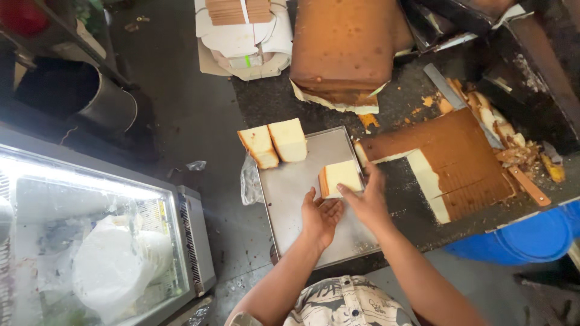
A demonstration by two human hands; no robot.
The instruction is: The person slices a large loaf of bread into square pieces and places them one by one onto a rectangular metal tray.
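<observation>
Three cut pale-yellow sponge cake blocks with brown crusts are sitting on the one flat metal tray point(290, 193): two side by side at its far corner point(258, 147) point(288, 139), one near the right edge point(340, 178). Two large brown-topped uncut cake slabs are lying on the dark counter point(450, 160) point(341, 45). One long metal knife point(459, 102) is lying there. One blue plastic tub point(519, 238) is showing. Two bare hands are working point(320, 214) point(365, 202).

1. light is soft and even over the counter point(423, 90), shadows faint.
2. the freezer lid point(90, 199) at left glares white, washing out what lies under it.
3. top left corner is dim, nearly black.
4. edges bend from a wide lens; the centre is sharp.
</observation>
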